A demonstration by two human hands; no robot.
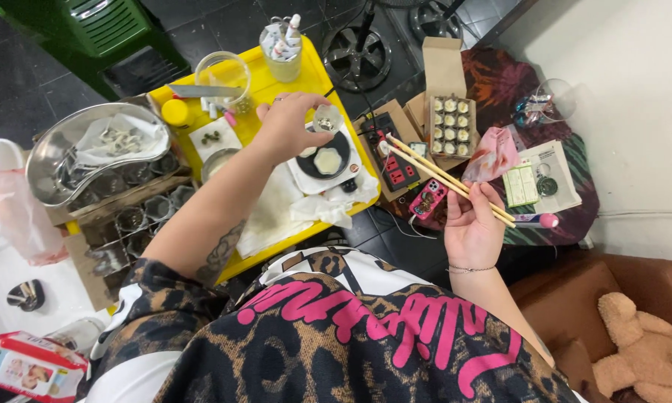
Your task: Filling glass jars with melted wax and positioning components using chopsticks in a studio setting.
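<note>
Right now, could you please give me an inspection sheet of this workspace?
Surface: yellow plastic tray table, crowded.
Job's things: small clear glass cup held above the round black-and-white hotplate; pair of long wooden chopsticks.
Clutter: cardboard box of small round tins, steel kidney dish, crumpled white cloth.
Grippers: left hand holds the cup; right hand holds the chopsticks.
Cables: black power strip on the floor.
Surroundings: tan teddy bear, green plastic chair.

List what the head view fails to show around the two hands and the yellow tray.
- Small clear cup: contents too small to tell; left hand covers its near side.
- Yellow tray: near part hidden by the forearm and white cloths.
- Chopsticks in right hand: grip ends hidden by the fingers.
- Teddy bear: cut off by the frame edge.
</note>
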